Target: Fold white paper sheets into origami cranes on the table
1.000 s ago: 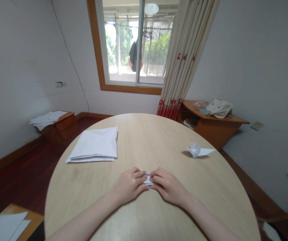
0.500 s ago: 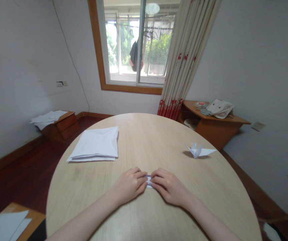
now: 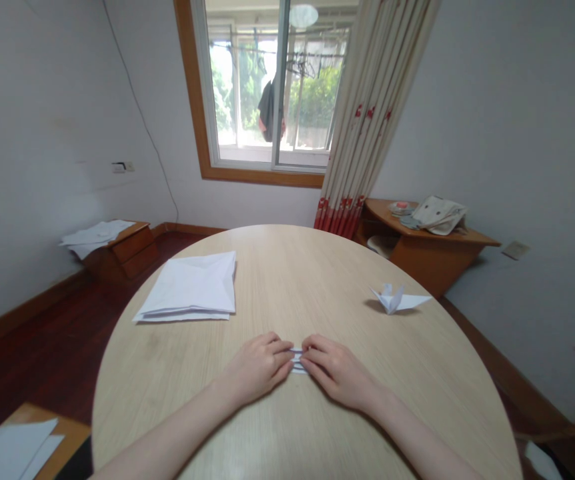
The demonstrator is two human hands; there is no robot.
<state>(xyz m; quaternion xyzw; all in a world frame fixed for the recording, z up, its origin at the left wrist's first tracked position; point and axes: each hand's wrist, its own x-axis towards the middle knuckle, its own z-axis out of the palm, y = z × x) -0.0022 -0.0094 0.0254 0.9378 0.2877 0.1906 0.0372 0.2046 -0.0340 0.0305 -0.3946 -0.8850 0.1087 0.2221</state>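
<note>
My left hand (image 3: 257, 368) and my right hand (image 3: 335, 369) rest fingertip to fingertip on the round wooden table (image 3: 292, 280). Both are curled and pressed down on a small folded piece of white paper (image 3: 297, 360), of which only a sliver shows between the fingers. A finished white paper crane (image 3: 392, 299) sits on the table to the right, well beyond my right hand. A stack of white paper sheets (image 3: 191, 287) lies at the left, beyond my left hand.
A low wooden cabinet with papers (image 3: 112, 240) stands by the left wall. A wooden side table (image 3: 427, 247) with a bag stands at the right, by the curtain (image 3: 367, 120) and window. More paper lies at the bottom left corner.
My fingertips have drawn slightly closer together over the folded paper, so less of it shows. The view shifted a little; nothing else moved.
</note>
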